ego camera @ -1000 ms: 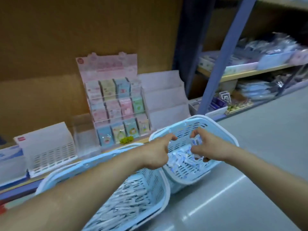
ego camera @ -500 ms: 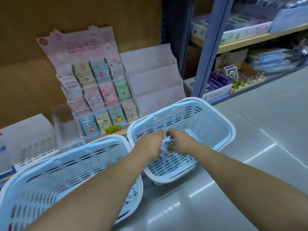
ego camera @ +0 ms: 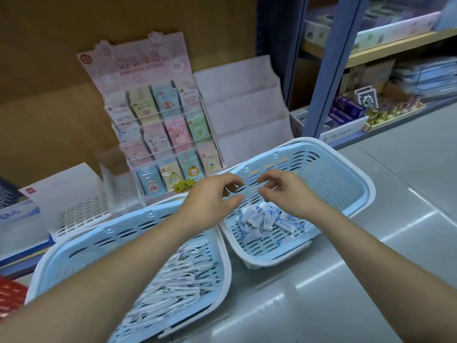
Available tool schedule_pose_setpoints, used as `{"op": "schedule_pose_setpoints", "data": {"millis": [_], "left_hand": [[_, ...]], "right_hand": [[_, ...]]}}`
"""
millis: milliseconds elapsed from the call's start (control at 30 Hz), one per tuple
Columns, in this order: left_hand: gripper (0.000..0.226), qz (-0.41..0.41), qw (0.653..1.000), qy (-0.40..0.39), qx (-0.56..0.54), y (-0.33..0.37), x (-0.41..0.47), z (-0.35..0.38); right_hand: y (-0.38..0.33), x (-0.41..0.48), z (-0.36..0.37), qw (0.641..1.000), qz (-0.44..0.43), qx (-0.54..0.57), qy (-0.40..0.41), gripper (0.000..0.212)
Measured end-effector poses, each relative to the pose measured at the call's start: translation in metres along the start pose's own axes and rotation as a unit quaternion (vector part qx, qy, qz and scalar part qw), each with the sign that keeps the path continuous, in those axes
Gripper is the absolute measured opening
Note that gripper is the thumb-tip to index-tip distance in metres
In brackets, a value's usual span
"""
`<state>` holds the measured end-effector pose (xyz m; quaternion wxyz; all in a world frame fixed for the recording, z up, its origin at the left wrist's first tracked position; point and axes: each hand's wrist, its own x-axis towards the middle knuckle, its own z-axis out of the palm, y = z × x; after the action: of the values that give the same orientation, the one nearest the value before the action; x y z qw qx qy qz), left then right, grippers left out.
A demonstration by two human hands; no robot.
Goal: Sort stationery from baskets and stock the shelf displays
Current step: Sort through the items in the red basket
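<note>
Now left hand point(ego camera: 210, 201) and right hand point(ego camera: 284, 194), fingers point(ego camera: 230, 178) loosely curled, empty, over the packets point(ego camera: 262, 219)

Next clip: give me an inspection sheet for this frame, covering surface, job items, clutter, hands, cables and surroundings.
Surface: glossy grey floor; both baskets stand on it.
Job's things: right basket holds small white-and-blue packets; left basket holds clear-wrapped items; sticker display is full; clear stand beside it is empty.
Clutter: white perforated box; red item at the lower left edge.
Hands: left hand and right hand are above the right basket, fingers loosely curled, nothing seen in them.
Cables: nothing seen.
Surroundings: brown back panel, blue shelf post, stocked shelves at right.
</note>
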<state>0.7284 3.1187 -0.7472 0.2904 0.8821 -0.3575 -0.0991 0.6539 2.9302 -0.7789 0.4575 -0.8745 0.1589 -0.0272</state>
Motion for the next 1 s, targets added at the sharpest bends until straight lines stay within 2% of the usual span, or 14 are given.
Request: {"op": "schedule_pose_setpoints", "data": {"millis": [100,233,367,500,600,733,800,900,1000], "left_hand": [[0.011,0.014,1.0,-0.022,0.018,-0.017,-0.027,-0.053],[0.015,-0.038,0.998,-0.026,0.047,-0.054,-0.084,-0.129],[0.018,-0.131,0.99,0.033,0.029,-0.104,-0.159,-0.187],[0.023,-0.231,0.966,0.113,0.009,-0.167,-0.251,-0.225],[0.03,-0.291,0.947,0.133,0.019,-0.221,-0.327,-0.24],[0.027,-0.387,0.917,0.085,0.03,-0.287,-0.418,-0.239],[0.021,-0.413,0.91,0.023,0.024,-0.312,-0.445,-0.228],[0.023,-0.395,0.91,-0.098,0.072,-0.342,-0.462,-0.205],[0.033,-0.344,0.914,-0.171,0.13,-0.372,-0.465,-0.187]], "right_hand": [[-0.043,-0.011,0.001,0.997,-0.056,0.014,-0.049,0.007],[-0.11,-0.02,0.017,0.977,-0.125,-0.038,-0.167,0.011],[-0.174,-0.018,0.061,0.946,-0.168,-0.114,-0.252,0.019],[-0.241,-0.019,0.137,0.926,-0.165,-0.071,-0.331,0.021],[-0.29,-0.032,0.207,0.91,-0.16,-0.037,-0.381,0.025],[-0.333,-0.059,0.297,0.887,-0.15,-0.038,-0.434,0.026],[-0.345,-0.072,0.338,0.884,-0.135,-0.04,-0.445,0.025],[-0.348,-0.089,0.394,0.885,-0.096,-0.037,-0.455,0.021],[-0.342,-0.103,0.435,0.87,-0.071,-0.099,-0.478,0.011]]}}
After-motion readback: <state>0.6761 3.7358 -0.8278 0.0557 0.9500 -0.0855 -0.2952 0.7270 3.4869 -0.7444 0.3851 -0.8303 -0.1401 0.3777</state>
